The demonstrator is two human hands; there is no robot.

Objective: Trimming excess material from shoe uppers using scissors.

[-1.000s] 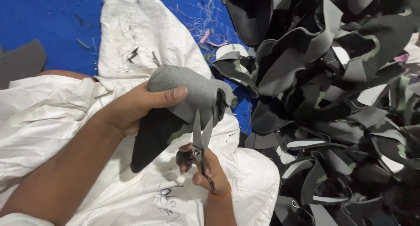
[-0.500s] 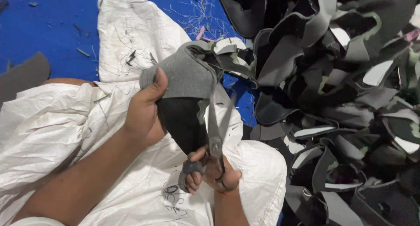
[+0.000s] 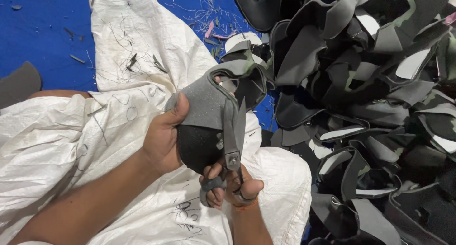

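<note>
My left hand [image 3: 162, 136] grips a grey and black shoe upper [image 3: 204, 112] from its left side, thumb pressed on the grey outer face. It is held up over the white woven sack [image 3: 109, 131] on my lap. My right hand [image 3: 228, 188] is closed on the handles of a pair of scissors [image 3: 232, 140]. Their blades point up along the right edge of the upper, against the fabric near its opening.
A large heap of grey, black and camouflage shoe uppers [image 3: 361, 107] fills the right side. Blue floor [image 3: 42, 31] with thread scraps and offcuts lies at the top left. One dark grey offcut [image 3: 19, 83] sits at the left edge.
My left hand has turned the upper and raised it. The scissors have moved up along its right edge, blades now reaching higher into the fabric.
</note>
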